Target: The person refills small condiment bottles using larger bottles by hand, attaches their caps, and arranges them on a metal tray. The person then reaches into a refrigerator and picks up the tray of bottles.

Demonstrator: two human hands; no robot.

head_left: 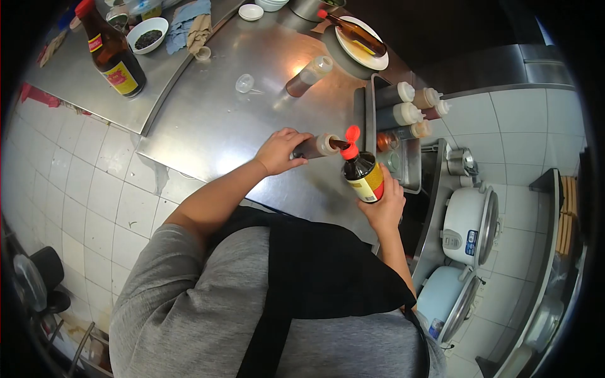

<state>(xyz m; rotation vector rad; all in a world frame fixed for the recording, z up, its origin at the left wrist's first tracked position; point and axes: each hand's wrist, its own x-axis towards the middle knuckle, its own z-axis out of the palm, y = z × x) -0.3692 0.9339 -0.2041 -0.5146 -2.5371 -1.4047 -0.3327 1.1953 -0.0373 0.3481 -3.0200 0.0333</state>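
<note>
My left hand [282,151] is wrapped round a squeeze bottle [309,148] with dark sauce inside and its mouth uncovered. My right hand [384,203] grips a dark sauce bottle [363,176] with a red flip cap and a yellow and red label. That bottle is tilted, and dark liquid runs from its spout into the squeeze bottle's mouth. On the steel counter [227,126] beyond, another uncapped squeeze bottle [309,77] stands partly filled with brown sauce. A clear nozzle cap [245,83] lies to its left.
Several capped squeeze bottles [403,114] sit in a metal tray [411,170] at the right. A brown bottle [353,34] lies on a white plate [379,62]. At left stand a tall red-capped bottle [115,60] and a bowl [162,27]. Rice cookers [463,220] are lower right.
</note>
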